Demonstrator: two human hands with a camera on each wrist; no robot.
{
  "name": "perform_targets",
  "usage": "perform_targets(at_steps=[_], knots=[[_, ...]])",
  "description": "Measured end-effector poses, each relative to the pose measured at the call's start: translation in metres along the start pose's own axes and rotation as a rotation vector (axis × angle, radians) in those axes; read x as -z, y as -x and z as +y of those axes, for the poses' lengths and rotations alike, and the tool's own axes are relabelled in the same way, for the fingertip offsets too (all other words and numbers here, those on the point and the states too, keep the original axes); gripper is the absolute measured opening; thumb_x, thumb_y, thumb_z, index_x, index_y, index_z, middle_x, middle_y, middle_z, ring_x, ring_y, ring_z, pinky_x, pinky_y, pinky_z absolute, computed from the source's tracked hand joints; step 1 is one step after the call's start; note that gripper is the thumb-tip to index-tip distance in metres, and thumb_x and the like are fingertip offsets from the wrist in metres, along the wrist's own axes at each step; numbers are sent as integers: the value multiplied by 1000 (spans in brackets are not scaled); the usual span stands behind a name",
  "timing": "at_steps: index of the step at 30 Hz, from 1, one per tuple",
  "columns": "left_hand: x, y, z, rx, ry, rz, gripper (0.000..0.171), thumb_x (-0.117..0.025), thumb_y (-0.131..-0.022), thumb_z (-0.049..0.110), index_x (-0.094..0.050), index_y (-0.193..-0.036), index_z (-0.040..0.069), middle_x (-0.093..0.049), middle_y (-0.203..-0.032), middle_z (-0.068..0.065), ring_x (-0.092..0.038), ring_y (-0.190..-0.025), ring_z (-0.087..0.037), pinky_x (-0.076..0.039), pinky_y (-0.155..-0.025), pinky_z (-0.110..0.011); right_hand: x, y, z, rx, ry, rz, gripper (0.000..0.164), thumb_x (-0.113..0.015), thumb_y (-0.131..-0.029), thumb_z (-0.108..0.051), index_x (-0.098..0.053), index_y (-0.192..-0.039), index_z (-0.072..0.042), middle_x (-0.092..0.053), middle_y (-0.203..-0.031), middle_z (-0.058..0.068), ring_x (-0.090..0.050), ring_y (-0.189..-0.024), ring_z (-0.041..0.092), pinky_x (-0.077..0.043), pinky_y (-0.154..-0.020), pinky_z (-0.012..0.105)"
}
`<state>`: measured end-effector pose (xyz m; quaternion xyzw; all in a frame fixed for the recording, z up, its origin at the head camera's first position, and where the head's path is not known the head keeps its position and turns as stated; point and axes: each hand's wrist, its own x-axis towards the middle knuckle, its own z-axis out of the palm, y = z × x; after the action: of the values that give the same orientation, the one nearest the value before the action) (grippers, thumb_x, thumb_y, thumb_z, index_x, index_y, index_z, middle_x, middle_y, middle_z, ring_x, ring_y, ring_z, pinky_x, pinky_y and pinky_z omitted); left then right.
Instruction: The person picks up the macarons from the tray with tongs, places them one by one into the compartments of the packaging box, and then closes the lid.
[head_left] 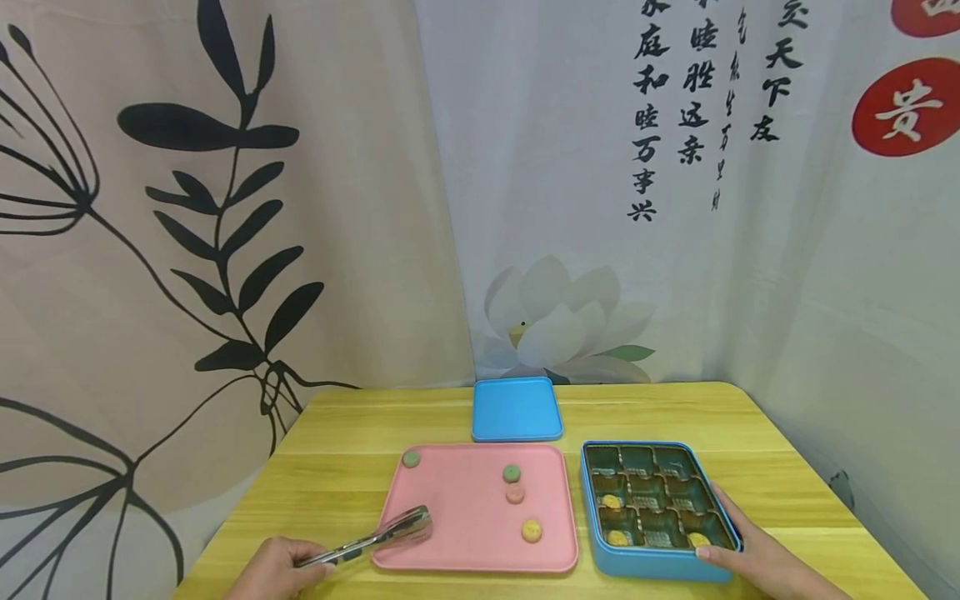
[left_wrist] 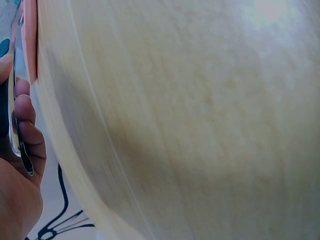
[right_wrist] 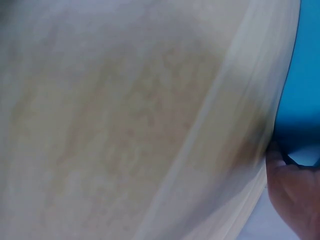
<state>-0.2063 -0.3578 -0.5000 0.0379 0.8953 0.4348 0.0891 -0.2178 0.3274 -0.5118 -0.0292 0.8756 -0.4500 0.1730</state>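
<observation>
In the head view, the left hand (head_left: 273, 571) gripped metal tongs (head_left: 363, 547) with its fingers curled, and the tips were over the pink tray (head_left: 465, 500), between its eight and nine o'clock (whether they touched it, I could not tell). On that tray, one green piece (head_left: 411, 459) lay at ten o'clock and a second green piece (head_left: 512, 473) between one and two, just beyond a pink piece (head_left: 515, 493); a yellow piece (head_left: 532, 531) lay at four. At the tray's three o'clock stood the blue box (head_left: 660, 565) with nine compartments, yellow pieces (head_left: 611, 502) sitting in the middle row's left one and the near row's left and right ones. The right hand (head_left: 765, 554) held the box at its four o'clock corner, thumb at the near rim. A flat blue panel (head_left: 517, 409) lay on the tabletop (head_left: 352, 475) past the tray, near twelve o'clock.

In the left wrist view, the fingers wrapped the tongs at nine o'clock, with the tray's edge at ten.

In the right wrist view, the hand touched the box's blue wall at four o'clock, its other fingers largely hidden.
</observation>
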Motion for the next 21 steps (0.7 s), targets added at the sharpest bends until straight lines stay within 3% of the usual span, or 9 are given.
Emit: perform_targets(at_steps=[6, 14, 21], knots=[[0, -1, 1, 6, 4, 7, 20, -80, -83, 27, -79, -92, 8, -47, -54, 6, -35, -48, -9, -33, -45, -22, 0, -1, 2, 6, 5, 1, 98, -59, -100, -37, 14, -155, -3, 10, -153, 41, -3, -132, 67, -32, -88, 75], [-4, -7, 6, 1, -71, 56, 22, -81, -82, 29, -79, -91, 8, -52, -62, 4, -41, -55, -12, -35, -49, -24, 1, -2, 1, 3, -5, -6, 98, -58, -100, -37, 15, -155, -4, 11, -153, 40, -1, -133, 67, -30, -90, 77], [-9, -14, 19, -62, -79, 49, 17, -80, -83, 29, -77, -85, 12, -46, -59, 5, -37, -52, -9, -34, -47, -22, 1, -2, 2, 1, -21, -16, 97, -58, -101, -36, 16, -155, -4, 12, -153, 40, 2, -133, 66, -28, -91, 78]])
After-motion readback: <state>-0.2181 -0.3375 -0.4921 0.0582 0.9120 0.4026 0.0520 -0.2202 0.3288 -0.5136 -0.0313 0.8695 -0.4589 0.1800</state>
